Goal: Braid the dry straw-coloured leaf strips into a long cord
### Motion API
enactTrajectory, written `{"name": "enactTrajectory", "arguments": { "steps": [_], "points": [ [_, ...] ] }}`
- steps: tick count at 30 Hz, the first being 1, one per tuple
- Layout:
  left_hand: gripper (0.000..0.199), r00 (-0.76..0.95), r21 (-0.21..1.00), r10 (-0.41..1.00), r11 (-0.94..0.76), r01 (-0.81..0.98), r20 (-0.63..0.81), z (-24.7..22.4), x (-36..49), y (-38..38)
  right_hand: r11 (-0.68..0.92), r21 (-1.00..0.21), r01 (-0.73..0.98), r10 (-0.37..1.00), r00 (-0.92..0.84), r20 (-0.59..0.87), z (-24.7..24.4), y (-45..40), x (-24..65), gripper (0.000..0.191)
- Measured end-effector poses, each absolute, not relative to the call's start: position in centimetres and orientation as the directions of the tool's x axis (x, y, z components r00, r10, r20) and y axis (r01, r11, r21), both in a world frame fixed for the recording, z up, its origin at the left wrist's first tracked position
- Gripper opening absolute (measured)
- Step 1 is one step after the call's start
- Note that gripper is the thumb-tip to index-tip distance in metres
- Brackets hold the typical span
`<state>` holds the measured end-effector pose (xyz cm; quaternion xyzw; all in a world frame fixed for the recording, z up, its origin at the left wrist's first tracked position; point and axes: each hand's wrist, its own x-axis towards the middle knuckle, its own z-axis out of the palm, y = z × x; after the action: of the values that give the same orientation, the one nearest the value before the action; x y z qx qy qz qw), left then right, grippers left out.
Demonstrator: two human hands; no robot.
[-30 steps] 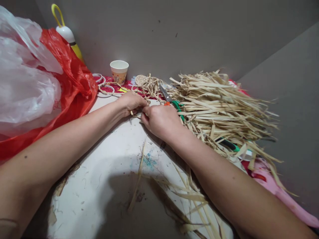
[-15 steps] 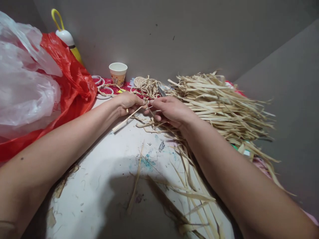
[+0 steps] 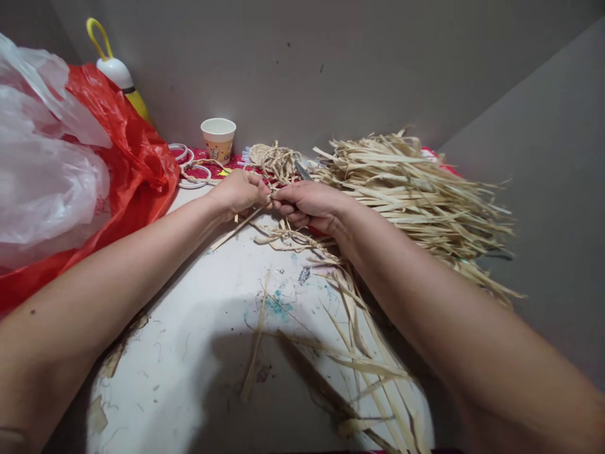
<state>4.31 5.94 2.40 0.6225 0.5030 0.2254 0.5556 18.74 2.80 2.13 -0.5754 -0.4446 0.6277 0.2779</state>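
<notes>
My left hand (image 3: 242, 191) is closed on a pale straw strip (image 3: 236, 232), whose free end points down and left over the white table (image 3: 184, 353). Right beside it, my right hand (image 3: 307, 200) pinches the straw too, and the fingertips of both hands nearly touch. The small piece between the fingertips is mostly hidden. Twisted straw cord (image 3: 288, 234) lies just below my right hand. Behind the hands are a coiled bundle of braided straw (image 3: 276, 159) and a metal blade (image 3: 302, 170).
A big pile of dry straw (image 3: 416, 195) lies at the right. At the back left stand a paper cup (image 3: 218, 140), white rings (image 3: 196, 176) and a yellow-white bottle (image 3: 116, 72). Red (image 3: 137, 164) and clear plastic bags (image 3: 47, 183) fill the left. Loose strips (image 3: 363, 366) lie in front.
My right hand's fingers have curled in and moved closer to my left hand. The strip end that hung between the hands no longer shows. The whole view has shifted slightly.
</notes>
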Motion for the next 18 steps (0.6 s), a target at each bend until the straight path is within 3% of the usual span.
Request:
{"name": "enactTrajectory", "arguments": {
  "steps": [4, 11, 14, 18],
  "points": [
    [0.012, 0.384, 0.905, 0.892, 0.062, 0.42, -0.239, 2.2, 4.3, 6.1, -0.449, -0.88, 0.152, 0.876, -0.119, -0.467, 1.8, 2.7, 18.1, 0.022],
    [0.016, 0.412, 0.877, 0.868, 0.053, 0.477, -0.277, 2.5, 4.0, 6.4, -0.332, -0.914, 0.232, 0.943, 0.099, -0.318, 0.6, 2.6, 16.7, 0.029],
    [0.023, 0.443, 0.889, 0.841, 0.093, 0.448, -0.311, 2.9, 4.0, 6.0, -0.317, -0.914, 0.253, 0.948, 0.104, -0.3, 0.4, 2.6, 16.8, 0.027],
    [0.025, 0.417, 0.882, 0.85, 0.108, 0.459, -0.322, 3.3, 4.4, 5.3, -0.381, -0.916, 0.128, 0.924, 0.023, -0.381, 0.5, 2.6, 17.1, 0.023]
  ]
}}
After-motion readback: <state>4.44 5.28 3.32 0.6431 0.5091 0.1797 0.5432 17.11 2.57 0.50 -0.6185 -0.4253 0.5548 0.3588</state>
